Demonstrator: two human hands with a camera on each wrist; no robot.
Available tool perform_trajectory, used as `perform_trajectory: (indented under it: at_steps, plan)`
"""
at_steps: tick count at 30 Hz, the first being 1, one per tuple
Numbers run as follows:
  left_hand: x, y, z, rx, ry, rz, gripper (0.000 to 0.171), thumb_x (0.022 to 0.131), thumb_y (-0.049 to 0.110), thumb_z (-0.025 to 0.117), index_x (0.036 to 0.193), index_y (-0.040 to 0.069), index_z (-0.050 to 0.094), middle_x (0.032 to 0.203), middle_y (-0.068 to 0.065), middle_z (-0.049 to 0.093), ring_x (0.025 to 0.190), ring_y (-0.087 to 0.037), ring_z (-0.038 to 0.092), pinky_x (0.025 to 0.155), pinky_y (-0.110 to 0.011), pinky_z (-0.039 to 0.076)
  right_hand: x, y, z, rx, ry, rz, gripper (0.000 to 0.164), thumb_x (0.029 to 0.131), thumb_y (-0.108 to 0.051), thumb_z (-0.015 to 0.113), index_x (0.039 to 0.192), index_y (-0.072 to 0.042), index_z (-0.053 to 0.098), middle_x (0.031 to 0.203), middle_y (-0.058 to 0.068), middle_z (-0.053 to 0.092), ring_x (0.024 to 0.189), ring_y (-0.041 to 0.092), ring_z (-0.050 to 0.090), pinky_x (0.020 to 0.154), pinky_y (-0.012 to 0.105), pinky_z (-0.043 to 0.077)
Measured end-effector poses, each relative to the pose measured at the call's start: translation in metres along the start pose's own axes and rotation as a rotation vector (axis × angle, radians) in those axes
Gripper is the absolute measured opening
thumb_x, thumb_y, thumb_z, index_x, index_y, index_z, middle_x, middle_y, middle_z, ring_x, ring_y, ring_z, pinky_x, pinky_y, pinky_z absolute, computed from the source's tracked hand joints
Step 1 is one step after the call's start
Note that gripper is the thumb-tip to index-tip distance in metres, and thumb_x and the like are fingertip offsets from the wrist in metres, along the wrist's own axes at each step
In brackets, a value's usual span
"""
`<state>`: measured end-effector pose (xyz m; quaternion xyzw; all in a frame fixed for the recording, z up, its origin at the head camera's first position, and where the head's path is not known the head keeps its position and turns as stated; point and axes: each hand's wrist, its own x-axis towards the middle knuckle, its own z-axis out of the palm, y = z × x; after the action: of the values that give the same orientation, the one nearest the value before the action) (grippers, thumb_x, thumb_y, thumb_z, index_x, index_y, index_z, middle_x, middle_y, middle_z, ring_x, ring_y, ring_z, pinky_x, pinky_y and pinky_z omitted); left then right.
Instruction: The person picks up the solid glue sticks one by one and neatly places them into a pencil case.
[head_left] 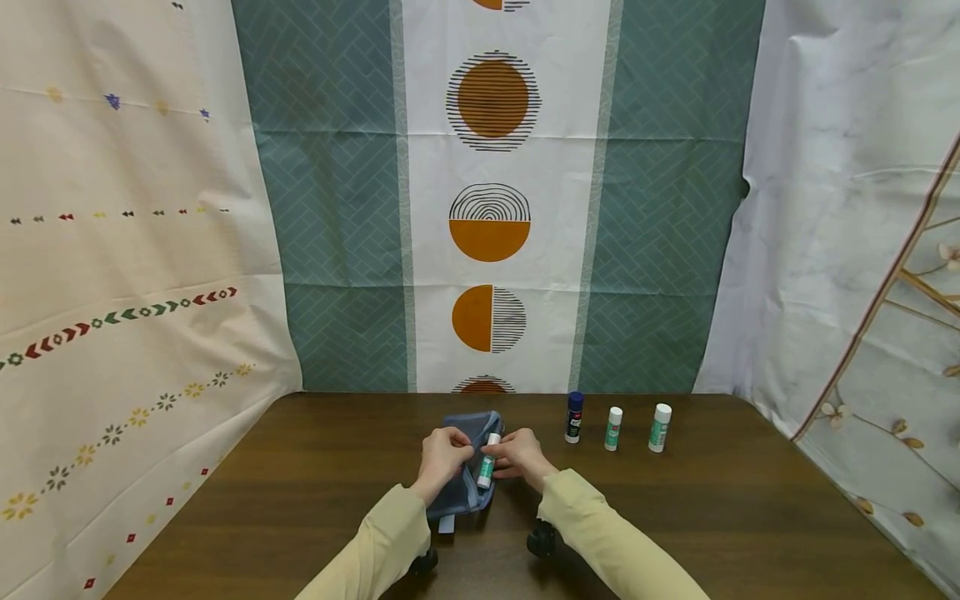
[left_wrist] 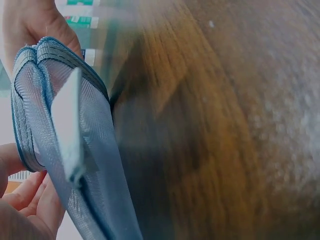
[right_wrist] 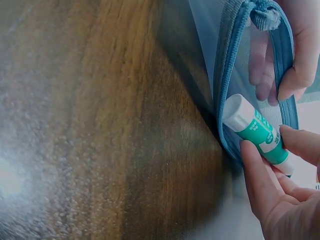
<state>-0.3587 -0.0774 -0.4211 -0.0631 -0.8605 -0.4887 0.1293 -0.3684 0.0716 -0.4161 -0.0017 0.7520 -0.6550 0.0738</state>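
Observation:
A blue mesh zip pouch (head_left: 452, 498) is held up off the table with its zipped mouth open. My left hand (head_left: 444, 457) pinches the pouch's edge between thumb and fingers. In the right wrist view, a white-capped green glue stick (right_wrist: 259, 131) lies tilted in the pouch's mouth, cap end inside. My right hand (head_left: 522, 457) grips this glue stick near its other end, thumb on one side and fingers on the other. A white tag (left_wrist: 67, 127) sticks out from the pouch's seam in the left wrist view.
Back right on the wooden table (head_left: 300, 492) stand a dark blue glue stick (head_left: 573, 418), a small green-and-white glue stick (head_left: 612, 430) and a larger green-and-white one (head_left: 659, 429). Patterned cloth (head_left: 330, 250) hangs behind the table, with more cloth along both sides.

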Motion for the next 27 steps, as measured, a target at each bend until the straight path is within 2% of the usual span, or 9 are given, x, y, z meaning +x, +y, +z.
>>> perform_trajectory:
  at_steps: [4, 13, 27]
  plan:
    - [0.0003, -0.0002, 0.0005, 0.004, 0.006, 0.008, 0.005, 0.072, 0.0, 0.066, 0.075, 0.0, 0.063, 0.062, -0.003, 0.055, 0.045, -0.013, 0.05, 0.043, -0.027, 0.046, 0.0025, 0.0006, 0.0002, -0.014, 0.005, 0.003, 0.02, 0.078, -0.004, 0.069, 0.085, 0.012, 0.059, 0.075, 0.015, 0.062, 0.068, 0.026, 0.064, 0.06, 0.038, 0.052]
    - [0.0006, 0.0005, 0.0, 0.019, 0.026, 0.05, 0.005, 0.07, -0.001, 0.066, 0.074, 0.0, 0.064, 0.061, -0.002, 0.056, 0.047, -0.012, 0.05, 0.043, -0.026, 0.044, 0.0034, 0.0022, -0.0014, -0.036, -0.013, -0.038, 0.018, 0.078, 0.005, 0.065, 0.091, 0.016, 0.061, 0.081, 0.022, 0.063, 0.074, 0.03, 0.064, 0.061, 0.038, 0.052]
    - [0.0011, -0.0005, -0.0009, 0.031, 0.025, 0.051, 0.004, 0.071, 0.001, 0.067, 0.074, 0.001, 0.064, 0.061, -0.001, 0.055, 0.048, -0.012, 0.05, 0.044, -0.026, 0.044, 0.0069, 0.0011, -0.0055, -0.012, 0.0, -0.032, 0.02, 0.076, 0.002, 0.068, 0.091, 0.014, 0.062, 0.078, 0.018, 0.064, 0.071, 0.029, 0.064, 0.061, 0.039, 0.051]
